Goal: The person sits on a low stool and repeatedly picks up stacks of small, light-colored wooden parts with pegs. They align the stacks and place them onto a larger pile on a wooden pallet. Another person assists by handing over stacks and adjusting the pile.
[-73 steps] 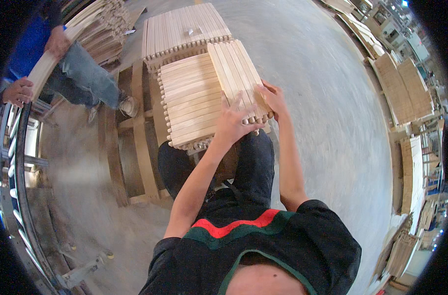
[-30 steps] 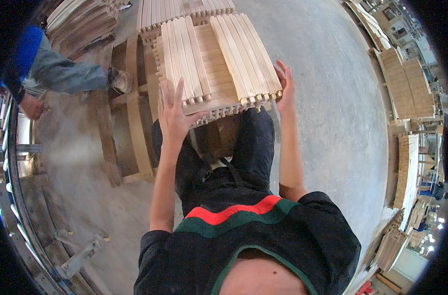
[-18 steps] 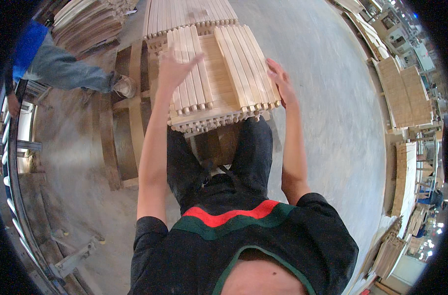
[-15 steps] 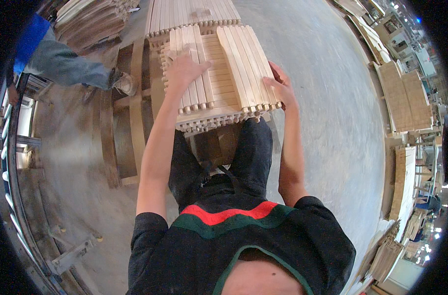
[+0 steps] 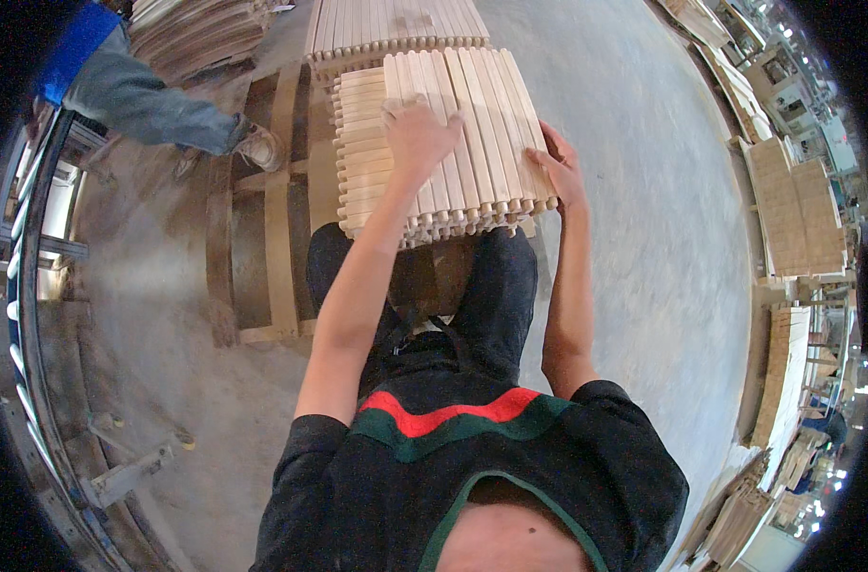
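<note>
A top layer of pale wooden slats [image 5: 486, 124] with round-pegged ends lies lengthwise over a lower layer of crosswise slats [image 5: 359, 157]. My left hand [image 5: 421, 138] presses on the left part of the top layer, its fingers bent over the outer slats and its thumb spread to the right. At the right edge of the layer is my right hand [image 5: 560, 172], with the thumb on top and the fingers down along the side. The slats between my hands sit side by side, touching. My left fingertips are partly hidden.
Another slat stack [image 5: 396, 24] stands just beyond. A wooden pallet [image 5: 279, 238] is on the floor at left. Nearby stands a person's leg [image 5: 153, 105] with a shoe. A metal-framed rack [image 5: 19, 248] lines the far left; piles of boards [image 5: 796, 205] stand at right.
My left hand has moved right with the left group of slats, closing the gap in the top layer. Crosswise slats now show on the left. My right hand has stayed at the right edge.
</note>
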The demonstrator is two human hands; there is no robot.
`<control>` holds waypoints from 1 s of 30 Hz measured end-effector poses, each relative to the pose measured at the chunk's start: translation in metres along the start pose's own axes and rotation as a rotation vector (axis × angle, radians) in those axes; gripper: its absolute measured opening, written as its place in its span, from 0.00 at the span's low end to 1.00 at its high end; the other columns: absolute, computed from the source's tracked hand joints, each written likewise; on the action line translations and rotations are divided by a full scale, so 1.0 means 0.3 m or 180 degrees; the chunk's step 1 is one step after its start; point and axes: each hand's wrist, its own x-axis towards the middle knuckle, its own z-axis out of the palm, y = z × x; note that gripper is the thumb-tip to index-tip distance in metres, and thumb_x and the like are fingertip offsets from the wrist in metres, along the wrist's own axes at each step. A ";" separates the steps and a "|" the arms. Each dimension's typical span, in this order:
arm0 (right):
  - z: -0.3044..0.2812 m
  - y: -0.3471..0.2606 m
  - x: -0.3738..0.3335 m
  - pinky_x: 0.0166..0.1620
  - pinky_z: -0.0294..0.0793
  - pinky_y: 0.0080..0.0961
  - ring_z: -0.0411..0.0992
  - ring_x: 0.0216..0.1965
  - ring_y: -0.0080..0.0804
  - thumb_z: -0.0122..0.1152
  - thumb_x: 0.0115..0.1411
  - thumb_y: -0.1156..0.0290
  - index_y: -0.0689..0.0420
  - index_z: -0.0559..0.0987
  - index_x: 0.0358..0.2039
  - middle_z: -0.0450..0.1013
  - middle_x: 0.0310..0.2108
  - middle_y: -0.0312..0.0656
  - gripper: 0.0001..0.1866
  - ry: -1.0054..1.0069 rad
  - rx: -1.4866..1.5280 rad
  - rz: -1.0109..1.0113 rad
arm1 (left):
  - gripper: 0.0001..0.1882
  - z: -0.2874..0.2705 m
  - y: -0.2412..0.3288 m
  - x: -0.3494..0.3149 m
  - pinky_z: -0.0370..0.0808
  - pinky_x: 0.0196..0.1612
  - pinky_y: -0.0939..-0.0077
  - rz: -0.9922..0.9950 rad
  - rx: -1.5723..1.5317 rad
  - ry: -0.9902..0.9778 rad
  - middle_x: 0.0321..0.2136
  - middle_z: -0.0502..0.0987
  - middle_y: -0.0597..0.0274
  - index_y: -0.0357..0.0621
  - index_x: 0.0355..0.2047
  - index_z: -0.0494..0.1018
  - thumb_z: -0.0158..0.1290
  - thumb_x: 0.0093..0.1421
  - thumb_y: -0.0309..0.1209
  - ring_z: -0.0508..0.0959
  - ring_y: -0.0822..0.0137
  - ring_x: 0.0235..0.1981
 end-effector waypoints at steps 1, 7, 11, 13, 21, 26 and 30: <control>-0.003 -0.002 0.003 0.58 0.68 0.26 0.70 0.55 0.30 0.63 0.55 0.78 0.61 0.70 0.60 0.72 0.55 0.42 0.30 0.0072 -0.0018 0.0074 | 0.45 -0.014 -0.023 0.012 0.59 0.64 0.52 0.0053 -0.0800 -0.0037 0.56 0.68 0.31 0.29 0.58 0.66 0.56 0.54 0.58 0.67 0.43 0.60; -0.040 0.012 -0.012 0.59 0.67 0.27 0.70 0.56 0.32 0.65 0.55 0.77 0.60 0.69 0.61 0.72 0.56 0.43 0.31 -0.0029 0.0114 0.0122 | 0.45 -0.092 -0.133 -0.139 0.61 0.65 0.57 0.0274 -0.2494 -0.0033 0.61 0.61 0.29 0.31 0.60 0.65 0.64 0.52 0.52 0.66 0.45 0.62; 0.003 0.022 0.011 0.61 0.65 0.27 0.69 0.56 0.30 0.63 0.55 0.80 0.60 0.70 0.61 0.72 0.55 0.40 0.30 0.0009 0.0135 0.0183 | 0.46 -0.028 -0.128 -0.199 0.59 0.65 0.57 0.0374 -0.2200 0.0213 0.64 0.55 0.26 0.33 0.61 0.64 0.63 0.51 0.53 0.59 0.42 0.66; -0.021 0.024 -0.004 0.60 0.65 0.26 0.69 0.56 0.30 0.63 0.55 0.80 0.60 0.70 0.61 0.72 0.55 0.40 0.30 0.0057 -0.0061 0.0244 | 0.45 -0.038 -0.098 -0.217 0.59 0.66 0.58 0.0285 -0.2482 0.0088 0.64 0.54 0.26 0.34 0.61 0.64 0.63 0.52 0.52 0.58 0.42 0.67; 0.012 -0.031 -0.030 0.58 0.66 0.25 0.70 0.55 0.29 0.61 0.56 0.76 0.65 0.69 0.60 0.72 0.55 0.43 0.29 -0.0072 0.0239 0.0065 | 0.44 -0.113 -0.054 -0.365 0.57 0.66 0.50 0.0785 -0.2016 0.0387 0.64 0.55 0.29 0.42 0.62 0.64 0.62 0.52 0.55 0.53 0.37 0.68; 0.017 -0.023 -0.024 0.58 0.66 0.26 0.70 0.56 0.31 0.61 0.56 0.76 0.65 0.69 0.60 0.71 0.56 0.44 0.30 -0.0003 0.0274 0.0150 | 0.43 -0.064 -0.043 -0.430 0.53 0.66 0.41 0.1460 -0.0508 0.0636 0.65 0.55 0.38 0.53 0.54 0.74 0.65 0.39 0.60 0.51 0.29 0.66; 0.020 -0.029 -0.015 0.58 0.67 0.28 0.70 0.55 0.32 0.60 0.57 0.76 0.67 0.68 0.60 0.71 0.57 0.46 0.30 -0.0168 0.0336 0.0077 | 0.38 -0.016 -0.082 -0.419 0.50 0.68 0.41 0.1799 -0.0415 0.0649 0.60 0.67 0.58 0.49 0.48 0.78 0.65 0.38 0.56 0.54 0.33 0.65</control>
